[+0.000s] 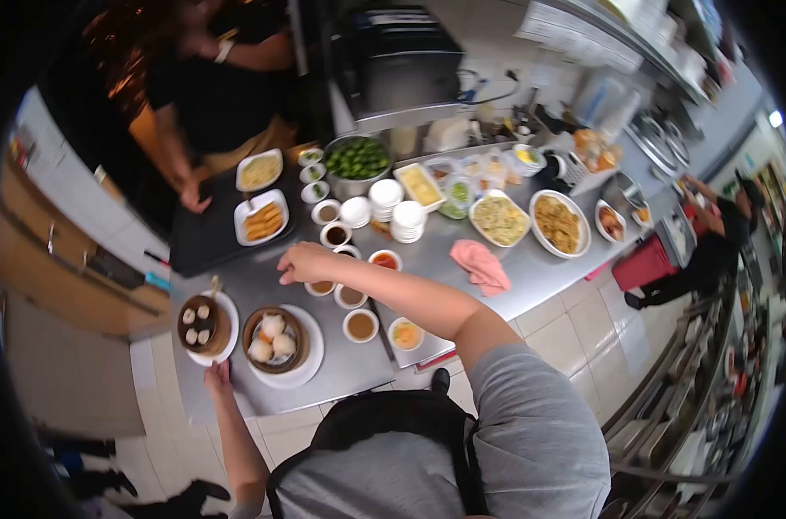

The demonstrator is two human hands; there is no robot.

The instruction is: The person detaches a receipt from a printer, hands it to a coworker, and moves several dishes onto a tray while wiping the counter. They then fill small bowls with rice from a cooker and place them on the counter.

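My left hand (217,375) is closed at the near rim of a white plate (229,333). On that plate stands a round bamboo steamer (222,327) with several small dumplings. My right hand (303,263) reaches across, fingers loosely bent and slightly apart, over the counter beside the sauce cups; I see nothing in it. Below it, a second bamboo steamer (298,333) with pale dumplings sits on another white plate (313,355). Brown sauce cups (359,326) stand close to my right forearm, along with a cup of red sauce (385,259).
A black tray (211,238) carries spring rolls (264,221) and a noodle dish (260,172). Stacked white cups (408,221), a bowl of greens (357,160), a pink cloth (479,266) and food bowls (559,223) line the counter. One person (220,95) stands opposite, another (713,229) at far right.
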